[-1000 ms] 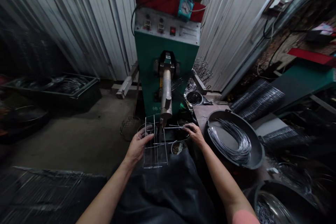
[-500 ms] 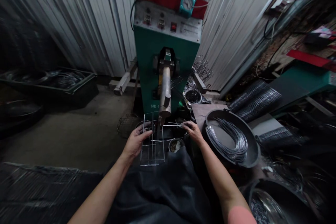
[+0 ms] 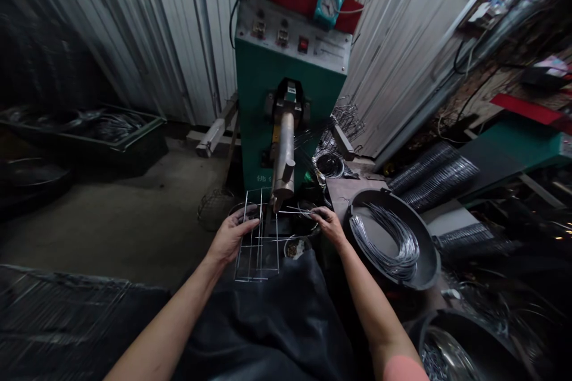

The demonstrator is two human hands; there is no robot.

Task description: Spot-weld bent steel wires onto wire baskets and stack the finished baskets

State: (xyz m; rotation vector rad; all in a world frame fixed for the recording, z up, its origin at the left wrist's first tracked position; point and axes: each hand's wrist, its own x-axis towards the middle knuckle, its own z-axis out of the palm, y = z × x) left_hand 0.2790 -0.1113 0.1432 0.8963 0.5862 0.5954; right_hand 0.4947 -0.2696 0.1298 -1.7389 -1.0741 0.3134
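Wire frame: an open, boxy piece of thin metal rods point(image 3: 259, 238), held above the lap, just below the end of the machine's arm.
Left hand: thumb and fingers point(image 3: 230, 237) closed on the frame's left side.
Right hand: fingertips point(image 3: 328, 223) pinching thin wires point(image 3: 292, 212), whose far ends reach toward the frame's upper right corner; whether they touch it cannot be told.
Machine arm: a thick metal cylinder point(image 3: 283, 149) jutting from the green machine point(image 3: 252, 101), its small tip point(image 3: 275, 205) close above where the wires end.
Good handling: the frame is best kept steady and square, the wires level and firmly pinched well back from the tip; a slack hold would likely let the wire ends wander off the corner.
Bench: a brownish top point(image 3: 337, 190) at the right, bearing a round black pan point(image 3: 428, 244) with a bundle of curved wires point(image 3: 406, 247).
Lap: dark cover point(image 3: 268, 327), smooth, slightly creased.
Floor: bare grey ground point(image 3: 179, 202) at the left, with a long green trough point(image 3: 111, 158) of metal pieces.
Wall: pale corrugated sheet point(image 3: 170, 30).
Machine top: teal gauge point(image 3: 328, 5), red switch point(image 3: 303, 44).
Light: dim; edges blurred.
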